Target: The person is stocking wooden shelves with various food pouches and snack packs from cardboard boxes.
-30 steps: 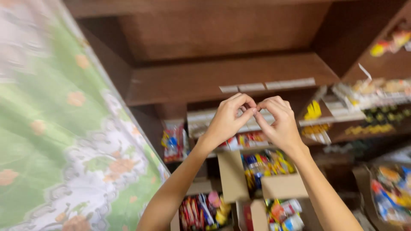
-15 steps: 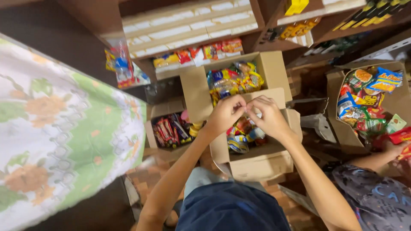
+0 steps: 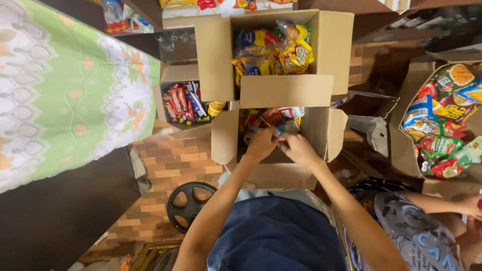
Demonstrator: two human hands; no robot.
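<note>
Cardboard box, left hand and right hand together pinching a small packet inside

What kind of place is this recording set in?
Probably a small shop's stock corner: open cardboard boxes packed with snack packets, more packets on a wooden shelf above.

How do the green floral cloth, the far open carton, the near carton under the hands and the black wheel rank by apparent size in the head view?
1. Green floral cloth, though nearness inflates it.
2. Far open carton.
3. Near carton.
4. Black wheel.
</note>
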